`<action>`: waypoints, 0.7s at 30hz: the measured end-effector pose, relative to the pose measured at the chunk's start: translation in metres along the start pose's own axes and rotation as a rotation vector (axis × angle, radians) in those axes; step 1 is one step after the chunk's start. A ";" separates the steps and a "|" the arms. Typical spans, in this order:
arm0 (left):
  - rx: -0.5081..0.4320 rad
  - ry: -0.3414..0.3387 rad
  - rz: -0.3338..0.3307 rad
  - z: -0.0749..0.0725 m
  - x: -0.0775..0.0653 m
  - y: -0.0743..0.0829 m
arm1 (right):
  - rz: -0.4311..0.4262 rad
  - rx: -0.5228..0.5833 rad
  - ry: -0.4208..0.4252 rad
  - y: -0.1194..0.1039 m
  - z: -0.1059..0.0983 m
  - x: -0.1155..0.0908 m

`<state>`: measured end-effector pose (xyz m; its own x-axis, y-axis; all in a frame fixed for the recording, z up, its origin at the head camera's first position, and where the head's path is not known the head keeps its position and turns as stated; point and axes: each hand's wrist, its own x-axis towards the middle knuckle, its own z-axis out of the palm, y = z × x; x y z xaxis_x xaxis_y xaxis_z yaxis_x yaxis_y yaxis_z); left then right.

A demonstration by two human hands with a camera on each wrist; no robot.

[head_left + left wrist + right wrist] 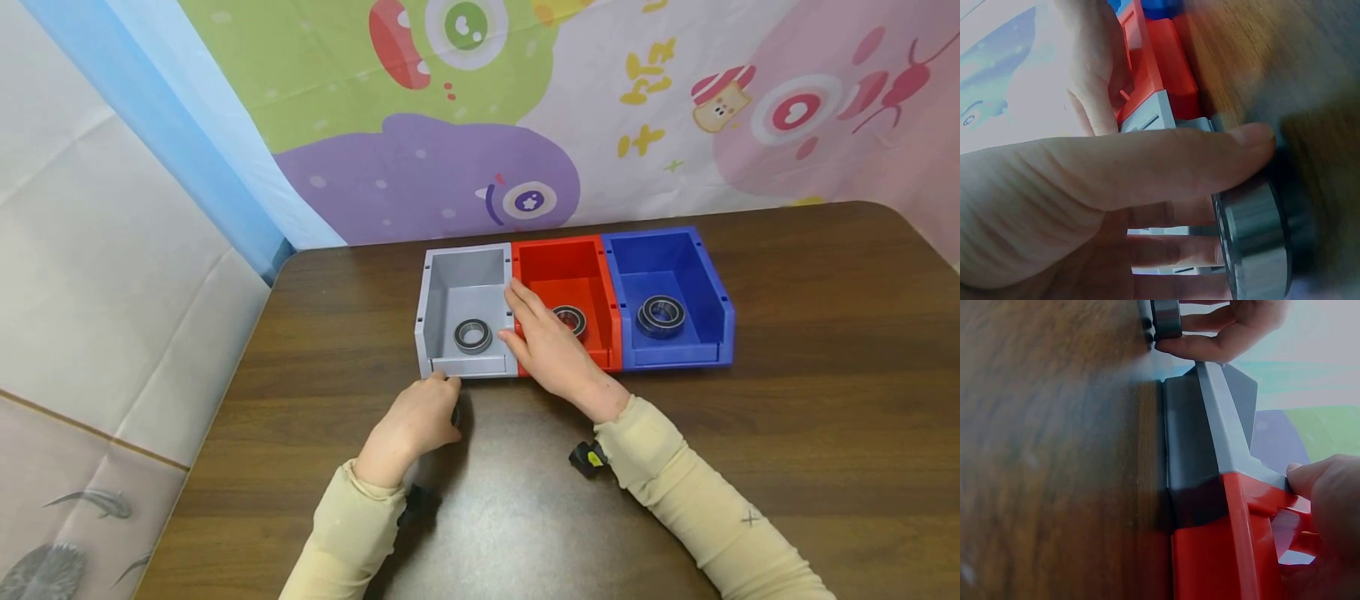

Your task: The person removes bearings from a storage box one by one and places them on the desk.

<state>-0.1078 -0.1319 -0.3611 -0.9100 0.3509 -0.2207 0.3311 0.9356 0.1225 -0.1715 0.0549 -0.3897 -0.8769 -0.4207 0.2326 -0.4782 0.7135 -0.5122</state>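
Observation:
My left hand (412, 421) pinches a ball bearing (1259, 240) on edge between thumb and fingers, low over the table in front of the grey bin (468, 367). In the head view that bearing is mostly hidden behind the hand. My right hand (558, 354) rests on the wall where the grey and red bins meet, its fingers stretched along it and the thumb by the front corner. Another bearing (472, 336) lies flat in the grey bin. Inside the red bin (613, 333), a bearing (575, 320) shows partly behind my right hand.
To the right, the blue bin (720, 337) holds bearings (663, 315) that look stacked. All three bins stand side by side on the brown wooden table (810, 417), near its back edge. A cartoon-printed cloth (450, 179) hangs behind them.

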 end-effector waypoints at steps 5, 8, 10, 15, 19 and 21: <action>0.013 0.002 -0.019 0.002 0.000 0.002 | 0.003 -0.001 -0.003 -0.001 0.000 0.000; 0.024 0.006 -0.026 0.003 0.000 0.004 | 0.004 0.001 -0.003 -0.001 0.000 0.000; 0.031 0.007 -0.030 0.003 0.000 0.005 | 0.004 0.000 -0.002 -0.001 0.000 0.000; 0.038 0.014 -0.034 0.003 -0.001 0.006 | 0.003 -0.001 0.000 0.000 0.000 0.000; 0.033 0.020 -0.033 0.003 -0.001 0.007 | 0.005 0.001 -0.004 0.000 0.000 0.000; 0.031 0.022 -0.033 0.003 -0.002 0.007 | 0.004 0.002 -0.004 0.000 0.000 0.000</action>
<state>-0.1029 -0.1255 -0.3632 -0.9258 0.3191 -0.2026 0.3080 0.9476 0.0851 -0.1717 0.0552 -0.3900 -0.8787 -0.4201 0.2268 -0.4743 0.7143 -0.5146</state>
